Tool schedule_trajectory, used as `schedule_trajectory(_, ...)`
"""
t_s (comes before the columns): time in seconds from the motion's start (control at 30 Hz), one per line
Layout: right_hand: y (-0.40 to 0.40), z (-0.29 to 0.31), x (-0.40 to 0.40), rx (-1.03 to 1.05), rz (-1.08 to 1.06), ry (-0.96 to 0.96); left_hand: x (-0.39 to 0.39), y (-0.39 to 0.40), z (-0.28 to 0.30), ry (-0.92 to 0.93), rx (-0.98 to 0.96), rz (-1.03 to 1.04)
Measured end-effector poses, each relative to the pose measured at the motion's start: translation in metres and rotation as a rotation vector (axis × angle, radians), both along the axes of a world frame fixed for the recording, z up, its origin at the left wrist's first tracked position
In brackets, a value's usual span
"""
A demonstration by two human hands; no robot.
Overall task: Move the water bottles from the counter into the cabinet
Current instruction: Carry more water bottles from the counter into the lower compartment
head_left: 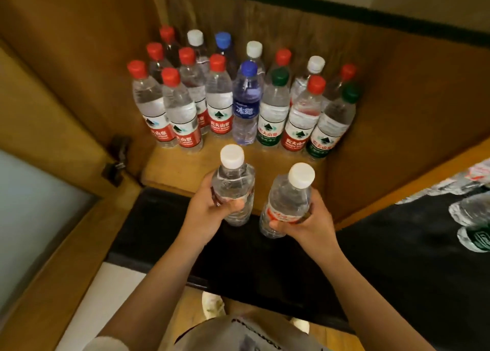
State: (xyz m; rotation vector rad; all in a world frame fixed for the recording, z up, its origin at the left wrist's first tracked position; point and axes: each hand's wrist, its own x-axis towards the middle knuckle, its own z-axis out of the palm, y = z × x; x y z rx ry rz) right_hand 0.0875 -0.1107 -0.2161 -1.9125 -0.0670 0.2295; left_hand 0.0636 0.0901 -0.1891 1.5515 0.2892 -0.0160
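My left hand grips a clear white-capped water bottle around its lower half, held upright just in front of the cabinet shelf. My right hand holds a second white-capped bottle with a red label, tilted slightly right. Both bottles hang over the shelf's front edge. Inside the cabinet stand several bottles in rows, with red caps, a blue-labelled bottle and green-capped ones. A bare strip of shelf lies in front of them.
The open cabinet door with a frosted panel stands at the left, its hinge beside the shelf. A black counter runs along the right, with several bottles lying at its far right edge. Wooden cabinet walls close in both sides.
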Motion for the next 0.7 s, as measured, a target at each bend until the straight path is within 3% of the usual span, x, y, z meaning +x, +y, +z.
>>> schedule_trajectory(0.3, 0.066, -0.01, 0.047, 0.073, -0.065, 0.013, 0.047, 0.044, -0.009, -0.064, 0.049, 0.086)
schedule_trajectory(0.7, 0.096, -0.01, 0.089, 0.116, -0.063, 0.024, 0.105, 0.056, -0.024, -0.127, 0.149, 0.176)
